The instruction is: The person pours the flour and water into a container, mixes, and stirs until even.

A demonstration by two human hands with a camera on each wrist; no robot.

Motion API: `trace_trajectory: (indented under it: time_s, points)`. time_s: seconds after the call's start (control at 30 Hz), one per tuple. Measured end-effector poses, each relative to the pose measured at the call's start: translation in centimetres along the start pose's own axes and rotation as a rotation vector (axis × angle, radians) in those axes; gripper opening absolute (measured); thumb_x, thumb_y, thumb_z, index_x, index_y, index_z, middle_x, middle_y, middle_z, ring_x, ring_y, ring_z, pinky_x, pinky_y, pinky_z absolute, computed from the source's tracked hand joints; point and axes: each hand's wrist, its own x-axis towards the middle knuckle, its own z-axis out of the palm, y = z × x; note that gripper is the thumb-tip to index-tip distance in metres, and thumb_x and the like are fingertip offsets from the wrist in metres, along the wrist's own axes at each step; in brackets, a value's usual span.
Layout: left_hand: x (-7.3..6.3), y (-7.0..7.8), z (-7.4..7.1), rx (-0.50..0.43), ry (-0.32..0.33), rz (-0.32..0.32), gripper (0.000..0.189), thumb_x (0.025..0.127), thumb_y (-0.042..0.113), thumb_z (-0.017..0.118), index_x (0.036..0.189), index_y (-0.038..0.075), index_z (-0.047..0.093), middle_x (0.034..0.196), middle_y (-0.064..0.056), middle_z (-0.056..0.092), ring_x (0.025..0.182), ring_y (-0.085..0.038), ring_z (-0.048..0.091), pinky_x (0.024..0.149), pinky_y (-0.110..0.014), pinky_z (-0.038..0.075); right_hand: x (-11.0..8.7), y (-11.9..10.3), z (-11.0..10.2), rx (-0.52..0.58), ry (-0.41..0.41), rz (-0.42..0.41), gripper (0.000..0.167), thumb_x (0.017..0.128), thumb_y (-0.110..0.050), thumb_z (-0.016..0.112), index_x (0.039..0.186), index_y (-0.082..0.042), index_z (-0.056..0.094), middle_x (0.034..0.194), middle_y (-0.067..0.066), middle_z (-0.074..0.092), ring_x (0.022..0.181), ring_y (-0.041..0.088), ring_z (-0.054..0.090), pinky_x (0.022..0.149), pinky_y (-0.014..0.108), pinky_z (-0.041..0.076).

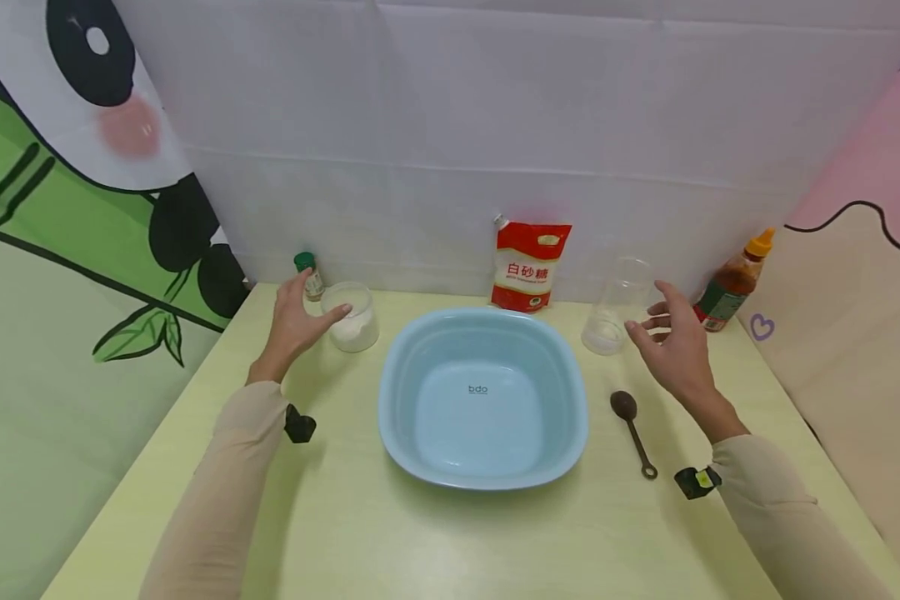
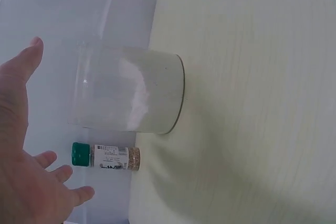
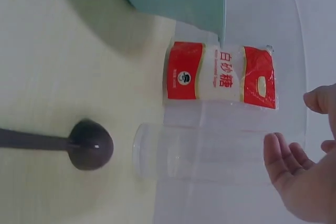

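Note:
My left hand (image 1: 297, 321) is spread beside a clear jar (image 1: 354, 321) partly filled with white powder, thumb stretched toward its rim. Behind that hand stands a small spice bottle (image 2: 107, 157) with a green cap. In the left wrist view a gap shows between the fingers (image 2: 63, 173) and both containers. On the other side my right hand (image 1: 673, 340) hovers with fingers loosely bent near a tall clear cup (image 1: 621, 304), its palm facing the cup. A dark brown measuring spoon (image 3: 90, 144) lies on the table below the cup. Neither hand holds anything.
A light blue basin (image 1: 483, 475) sits in the middle of the table (image 1: 457, 550). Behind it a red and white sugar pouch (image 1: 528, 267) stands against the white backdrop. A sauce bottle (image 1: 731, 287) with a yellow cap stands at the far right.

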Motion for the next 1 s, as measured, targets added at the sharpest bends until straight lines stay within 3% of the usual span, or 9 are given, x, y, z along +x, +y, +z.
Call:
trace_trajectory:
  time_s: [0.1,0.27,0.4,0.5,0.63,1.0]
  points:
    - [0.2,-0.5,0.3,-0.084,-0.025,-0.018,0.103,0.086,0.055,0.069,0.162,0.018,0.010,0.165,-0.023,0.009,0.149,-0.048,0.018,0.115,-0.068,0.023,-0.7,-0.6,0.3,0.051,-0.158,0.058,0.070,0.096,-0.019,0.062,0.156,-0.008,0.028,0.118,0.023,0.056,0.099,0.033,0.064,0.072,0.007,0.047]
    - [0.5,-0.9,0.9,-0.204,-0.043,-0.042,0.106,0.086,0.048,0.073,0.162,0.018,0.006,0.166,-0.023,0.011,0.146,-0.051,0.025,0.115,-0.064,0.028,-1.5,-1.0,1.0,0.274,-0.519,0.222,0.080,0.097,-0.015,0.061,0.160,-0.008,0.012,0.127,0.028,0.046,0.099,0.027,0.064,0.076,0.032,0.061]
    - [1.0,-0.9,1.6,-0.240,-0.078,-0.059,0.111,0.084,0.043,0.077,0.162,0.019,0.002,0.164,-0.024,0.018,0.146,-0.049,0.026,0.116,-0.062,0.028,-1.9,-0.6,1.6,0.415,-0.705,0.339,0.087,0.097,-0.014,0.063,0.161,-0.012,0.004,0.125,0.027,0.045,0.096,0.024,0.067,0.079,0.041,0.061]
    - [1.3,-0.5,2.1,-0.243,-0.107,-0.071,0.115,0.082,0.041,0.079,0.162,0.019,-0.001,0.164,-0.024,0.018,0.147,-0.047,0.024,0.117,-0.061,0.027,-2.3,-0.4,2.0,0.464,-0.752,0.383,0.087,0.096,-0.014,0.064,0.161,-0.011,0.006,0.121,0.024,0.049,0.091,0.022,0.069,0.077,0.041,0.061]
    - [1.6,-0.2,2.9,-0.249,-0.102,-0.093,0.115,0.081,0.037,0.081,0.162,0.015,0.001,0.166,-0.022,0.014,0.151,-0.044,0.019,0.120,-0.059,0.023,-2.6,-0.6,2.5,0.500,-0.738,0.396,0.084,0.095,-0.011,0.065,0.160,-0.007,0.012,0.113,0.021,0.054,0.084,0.019,0.068,0.073,0.038,0.062]
    - [1.1,-0.2,5.4,-0.266,0.048,-0.174,0.116,0.075,0.030,0.086,0.161,0.014,0.009,0.159,-0.026,0.030,0.145,-0.045,0.030,0.118,-0.057,0.027,-2.4,-1.2,3.4,0.495,-0.757,0.401,0.081,0.093,-0.006,0.065,0.158,-0.008,0.018,0.101,0.016,0.057,0.081,0.022,0.069,0.071,0.044,0.062]
